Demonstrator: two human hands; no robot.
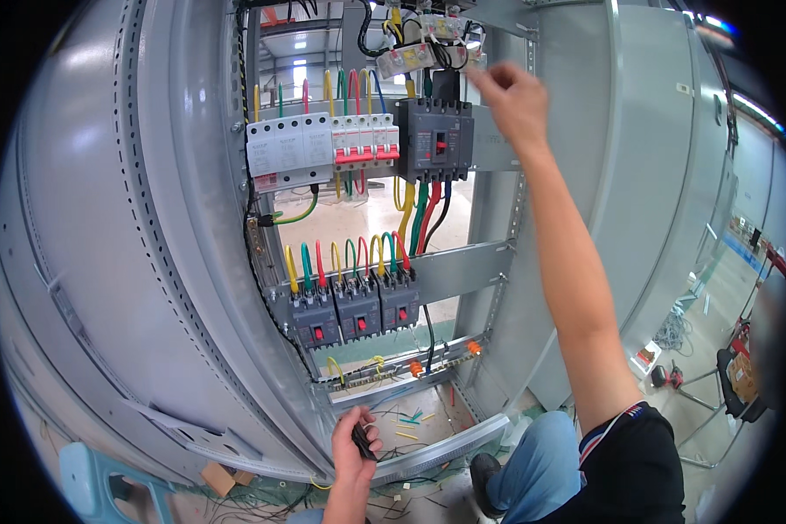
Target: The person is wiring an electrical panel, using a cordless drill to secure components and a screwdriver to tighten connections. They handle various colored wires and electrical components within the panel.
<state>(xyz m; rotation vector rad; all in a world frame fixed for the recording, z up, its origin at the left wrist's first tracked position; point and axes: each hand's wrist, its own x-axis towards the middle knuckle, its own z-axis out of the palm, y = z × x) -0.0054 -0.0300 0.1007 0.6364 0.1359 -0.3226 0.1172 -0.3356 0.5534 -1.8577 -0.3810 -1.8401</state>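
Observation:
My right hand (pixel 513 96) is raised to the top of an open grey electrical cabinet (pixel 183 218), fingers pinched at the wiring beside the large black breaker (pixel 435 138); whether it grips a wire is unclear. My left hand (pixel 355 444) is low at the cabinet's bottom edge, closed around a small black tool (pixel 362 439). A row of white breakers (pixel 323 147) sits left of the black one. Three dark breakers (pixel 356 307) with yellow, green and red wires are mounted lower down.
A terminal rail (pixel 393 371) with orange clips runs under the lower breakers. Wire offcuts (pixel 408 422) litter the cabinet floor. My knee in blue jeans (pixel 541 454) is at the lower right. A light blue stool (pixel 96 485) stands at lower left. Tools and boxes lie on the floor far right.

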